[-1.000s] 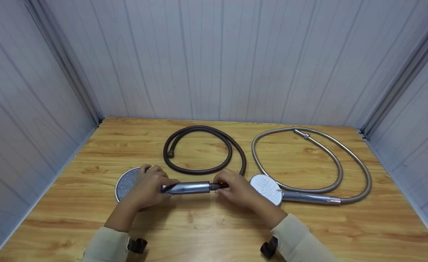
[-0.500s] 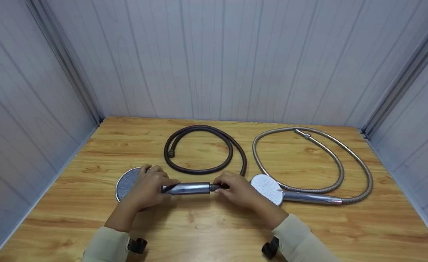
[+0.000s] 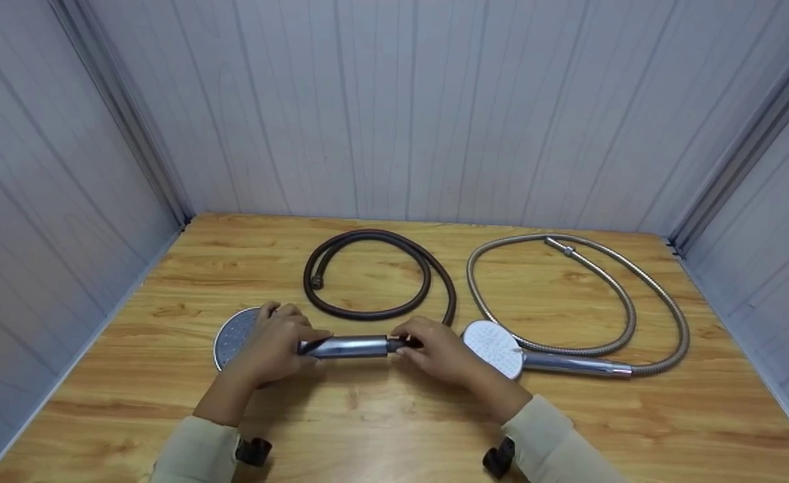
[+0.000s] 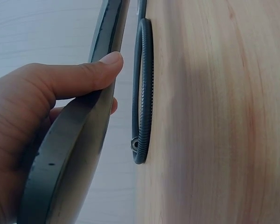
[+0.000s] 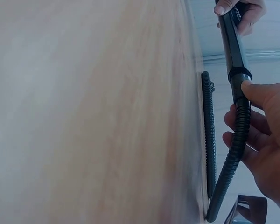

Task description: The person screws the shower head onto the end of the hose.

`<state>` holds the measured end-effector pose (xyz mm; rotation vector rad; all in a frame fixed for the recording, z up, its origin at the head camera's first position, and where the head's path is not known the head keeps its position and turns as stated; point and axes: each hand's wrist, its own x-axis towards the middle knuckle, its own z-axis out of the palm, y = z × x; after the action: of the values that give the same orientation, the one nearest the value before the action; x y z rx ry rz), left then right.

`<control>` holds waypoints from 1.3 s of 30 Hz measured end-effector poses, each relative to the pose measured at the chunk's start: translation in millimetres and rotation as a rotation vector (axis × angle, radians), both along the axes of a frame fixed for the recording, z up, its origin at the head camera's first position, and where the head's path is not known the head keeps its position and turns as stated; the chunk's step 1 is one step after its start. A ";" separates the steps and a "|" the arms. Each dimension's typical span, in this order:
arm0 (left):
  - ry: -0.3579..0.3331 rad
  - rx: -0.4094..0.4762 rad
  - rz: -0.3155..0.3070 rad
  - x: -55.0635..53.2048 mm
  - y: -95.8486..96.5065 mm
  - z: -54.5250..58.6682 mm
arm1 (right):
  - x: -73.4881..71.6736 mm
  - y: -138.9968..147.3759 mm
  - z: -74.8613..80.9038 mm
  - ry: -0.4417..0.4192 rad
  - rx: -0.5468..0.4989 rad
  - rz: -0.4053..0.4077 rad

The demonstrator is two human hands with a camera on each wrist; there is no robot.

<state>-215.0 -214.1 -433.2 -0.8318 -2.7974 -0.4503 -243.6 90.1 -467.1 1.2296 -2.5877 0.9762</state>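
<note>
My left hand [image 3: 277,345] grips a shower head [image 3: 235,339] by its neck, the round grey spray face tilted up at the left. Its silvery handle [image 3: 351,347] points right, held above the table in both wrist views. At the handle's end, my right hand [image 3: 438,349] pinches the connector [image 5: 238,84] of a dark ribbed shower hose [image 5: 234,154] between thumb and fingers. Connector and handle end meet in line in the right wrist view. The rest of the dark hose [image 3: 367,315] lies coiled on the table behind the hands, its free end with a nut at the left.
A second shower head [image 3: 492,349] with a white face lies right of my right hand. Its chrome handle [image 3: 572,363] joins a silver metal hose [image 3: 629,322] looped behind it. Pale panel walls [image 3: 381,107] enclose the wooden table [image 3: 367,429] at back and sides.
Both hands keep their hold on the shower head and the hose connector, in nearly the same place. The whole head view shifts very slightly.
</note>
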 end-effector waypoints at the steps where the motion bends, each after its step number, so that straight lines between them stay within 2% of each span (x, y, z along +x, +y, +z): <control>1: -0.001 0.006 -0.002 -0.1 -0.1 -0.1 | 0.1 -0.4 -0.3 0.007 -0.011 0.004; 10: 0.000 0.027 -0.017 -1.0 0.8 -0.7 | 0.9 -2.0 -0.1 0.026 -0.070 0.009; 23: -0.002 0.024 -0.020 -1.3 1.0 -0.9 | 0.1 0.3 0.6 -0.006 -0.049 0.009; 31: 0.010 0.013 -0.022 -0.2 0.6 -0.8 | 0.5 0.3 -0.9 0.030 -0.050 0.021; 39: 0.023 0.001 -0.017 0.2 0.5 0.1 | 0.2 0.5 0.0 0.014 -0.035 0.018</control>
<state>-214.7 -213.6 -433.1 -0.8559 -2.7712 -0.4419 -243.5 90.7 -467.1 1.2488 -2.5425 1.0077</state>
